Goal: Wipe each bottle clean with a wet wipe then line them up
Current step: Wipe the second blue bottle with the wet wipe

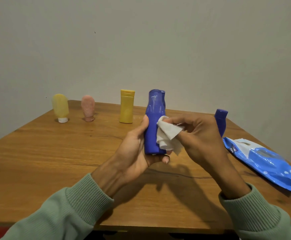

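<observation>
Hidden: the lower half of a second dark blue plastic bottle [221,119] is behind the right hand [199,135]; the left hand's [135,149] fingers are mostly behind the bottle it holds, with only two fingertips showing below the base
Hard to read: the print on the blue and white wet wipe pack [266,160] is too small to make out, and the pack's right end is cut off by the frame edge
Held bottle: a tall dark blue plastic bottle [153,122] is off the brown wooden table [54,153], over its middle – long axis near vertical, cap end up, base down
Left hand: palm turned right, thumb laid up the bottle's left side, fingers curled round the back and base
Right hand: back toward the camera, bunched fingers and thumb pinching a crumpled white wet wipe [167,134] against the bottle's right side
Far row: a pale yellow tube [60,107] on its white cap, a pink tube [88,108] cap down and a yellow flip-top bottle [127,106] – all upright, apart
Pack: lies flat at the table's right, near the second blue bottle
</observation>
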The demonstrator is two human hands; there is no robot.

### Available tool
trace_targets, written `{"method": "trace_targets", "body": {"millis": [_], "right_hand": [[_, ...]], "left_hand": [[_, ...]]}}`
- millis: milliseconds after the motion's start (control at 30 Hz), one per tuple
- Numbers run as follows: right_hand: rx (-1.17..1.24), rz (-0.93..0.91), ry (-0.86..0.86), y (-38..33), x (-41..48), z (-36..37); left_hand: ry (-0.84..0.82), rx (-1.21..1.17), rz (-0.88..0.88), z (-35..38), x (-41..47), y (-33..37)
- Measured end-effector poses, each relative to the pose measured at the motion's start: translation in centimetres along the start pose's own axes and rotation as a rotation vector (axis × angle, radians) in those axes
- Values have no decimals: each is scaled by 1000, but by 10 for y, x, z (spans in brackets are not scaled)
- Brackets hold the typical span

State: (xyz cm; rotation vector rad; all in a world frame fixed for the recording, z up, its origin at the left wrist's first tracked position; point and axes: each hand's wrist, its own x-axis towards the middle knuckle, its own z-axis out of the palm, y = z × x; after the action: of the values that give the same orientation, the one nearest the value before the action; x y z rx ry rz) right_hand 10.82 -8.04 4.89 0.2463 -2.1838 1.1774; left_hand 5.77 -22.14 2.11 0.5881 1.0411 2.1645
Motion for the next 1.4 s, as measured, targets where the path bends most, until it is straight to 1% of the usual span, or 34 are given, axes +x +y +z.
{"method": "trace_targets", "body": {"millis": [67, 133, 267, 333, 433, 567, 600, 633, 733, 767, 900, 967, 1100, 1133, 1267, 1300, 1400], "right_hand": [[32, 28, -106, -1, 0, -1], [74, 43, -113, 0, 1, -1], [176, 107, 44, 6, 2, 2], [160, 106, 66, 8, 2, 4], [159, 107, 50, 8, 2, 3], [241, 109, 199, 6, 2, 2], [240, 111, 214, 5, 2, 2], [231, 111, 201, 5, 2, 2], [186, 108, 88, 5, 3, 0], [173, 106, 81, 6, 3, 0], [124, 91, 237, 9, 4, -1], [86, 66, 257, 10, 3, -2], [-2, -22, 107, 5, 2, -4], [-30, -44, 102, 5, 2, -4], [-112, -132, 194, 7, 3, -2], [-136, -150, 180, 7, 2, -1], [-261, -210, 60, 4, 1, -2]], "left_hand": [[24, -16, 18, -2, 0, 2], [24, 1, 13, -2, -1, 2], [-9, 70, -19, 0, -1, 0], [-5, 80, -13, 0, 0, 0], [-1, 126, -8, 0, -1, 0], [14, 228, -40, 0, -1, 2], [15, 247, -37, 0, -1, 2], [23, 267, -25, 0, -1, 1], [53, 331, 21, -2, 0, -1], [53, 352, 29, -3, -1, -1], [14, 468, 41, -2, -1, -4], [11, 514, 53, -2, -2, -5], [4, 574, 53, 0, -3, -5], [2, 587, 52, 0, -3, -4], [-2, 656, 42, -1, -2, -4], [-2, 677, 36, -1, -2, -4], [-9, 736, 38, 0, -5, -4]]}}
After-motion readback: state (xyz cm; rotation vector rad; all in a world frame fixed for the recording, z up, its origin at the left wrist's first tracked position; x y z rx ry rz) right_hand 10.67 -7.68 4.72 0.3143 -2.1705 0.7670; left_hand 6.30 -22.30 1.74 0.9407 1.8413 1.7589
